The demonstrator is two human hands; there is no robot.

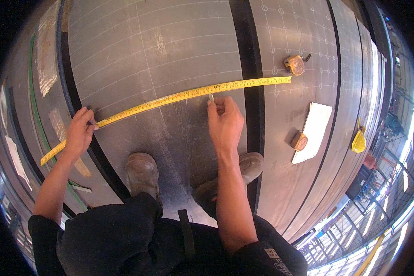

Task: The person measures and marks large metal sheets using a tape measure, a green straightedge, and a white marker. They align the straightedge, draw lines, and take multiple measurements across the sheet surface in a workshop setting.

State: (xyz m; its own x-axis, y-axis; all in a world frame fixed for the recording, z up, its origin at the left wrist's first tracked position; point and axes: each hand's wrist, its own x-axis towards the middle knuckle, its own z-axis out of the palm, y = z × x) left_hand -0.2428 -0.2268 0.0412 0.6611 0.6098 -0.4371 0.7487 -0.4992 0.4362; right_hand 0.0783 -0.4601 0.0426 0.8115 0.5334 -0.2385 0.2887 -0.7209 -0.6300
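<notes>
A long yellow measuring tape blade (170,99) lies across the dark steel plate (124,55) and over the gaps at both sides. My left hand (80,132) is closed on the blade at the plate's left edge, fingertips pinching it there. Just below the blade, right of the plate's middle, my right hand (226,120) pinches a thin pale marking stick (211,97), probably chalk. The stick's tip points up at the tape's lower edge; whether it touches the steel I cannot tell. Thin white lines run across the plate beyond the tape.
Another plate (280,152) at the right bears white circles, a tape measure (295,65), a second tape measure (299,141) and white paper (313,131). A yellow object (359,140) lies farther right. My boots (141,172) stand on the middle plate. Dark gaps (250,46) separate the plates.
</notes>
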